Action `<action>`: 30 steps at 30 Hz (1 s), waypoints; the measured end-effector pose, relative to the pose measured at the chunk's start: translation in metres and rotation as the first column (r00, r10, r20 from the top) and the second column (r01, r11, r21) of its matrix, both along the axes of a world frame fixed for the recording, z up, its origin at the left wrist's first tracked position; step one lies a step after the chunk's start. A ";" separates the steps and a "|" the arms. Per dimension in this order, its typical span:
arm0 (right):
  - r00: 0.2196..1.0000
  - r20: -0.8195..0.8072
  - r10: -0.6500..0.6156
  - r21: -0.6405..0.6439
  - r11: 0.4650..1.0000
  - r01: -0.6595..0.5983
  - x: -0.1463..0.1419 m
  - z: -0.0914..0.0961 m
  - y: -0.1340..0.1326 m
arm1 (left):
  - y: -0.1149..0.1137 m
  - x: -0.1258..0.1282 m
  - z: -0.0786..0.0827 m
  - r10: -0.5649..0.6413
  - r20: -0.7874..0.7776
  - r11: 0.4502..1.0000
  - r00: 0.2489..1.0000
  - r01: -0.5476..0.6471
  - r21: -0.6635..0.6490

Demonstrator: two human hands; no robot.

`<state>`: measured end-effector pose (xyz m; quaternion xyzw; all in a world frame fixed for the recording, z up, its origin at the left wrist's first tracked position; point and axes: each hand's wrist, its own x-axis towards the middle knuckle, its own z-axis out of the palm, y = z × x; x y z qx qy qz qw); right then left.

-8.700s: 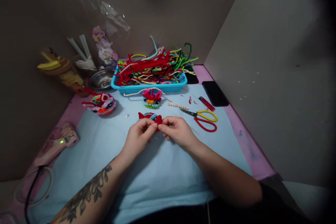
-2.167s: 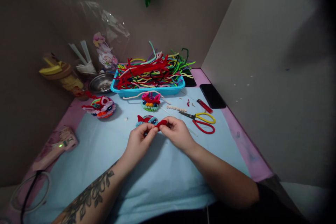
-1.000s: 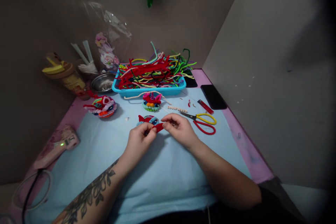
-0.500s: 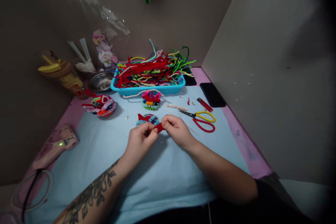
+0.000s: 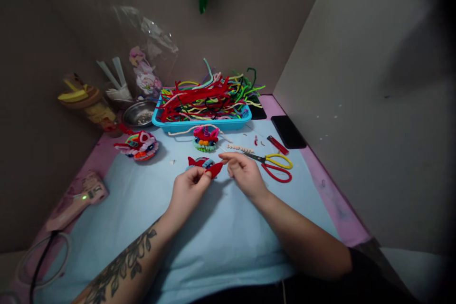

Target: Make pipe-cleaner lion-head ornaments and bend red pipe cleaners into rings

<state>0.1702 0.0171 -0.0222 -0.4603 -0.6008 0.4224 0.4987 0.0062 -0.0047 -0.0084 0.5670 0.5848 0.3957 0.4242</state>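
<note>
My left hand (image 5: 191, 188) pinches a red pointed piece (image 5: 214, 170), fuzzy like pipe cleaner, between thumb and fingers. Close to its tip is my right hand (image 5: 245, 174), index finger stretched out and thumb apart, holding nothing that I can see; whether the fingertip touches the piece I cannot tell. Just behind my left hand lies a red and blue fuzzy head (image 5: 201, 161), partly covered by the hand and the piece. Farther back stands a small red head with a purple horn and green fringe (image 5: 205, 140).
A blue tray (image 5: 199, 127) heaped with coloured pipe cleaners stands at the back. Right of my hands lie scissors (image 5: 274, 160), a red lighter (image 5: 278, 145) and a black phone (image 5: 288, 131). At left are another fuzzy head (image 5: 138, 146), a metal bowl (image 5: 133, 116) and a pink device (image 5: 78, 202).
My right hand has let go of the red piece and drawn slightly right, its fingers opening. The piece's pointed end now shows. My left hand keeps its hold. The view has tipped up slightly.
</note>
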 end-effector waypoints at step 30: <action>1.000 0.010 0.023 -0.115 0.993 -0.022 -0.015 -0.001 -0.008 | -0.002 0.003 -0.001 -0.013 0.028 1.000 1.000 0.013 -0.011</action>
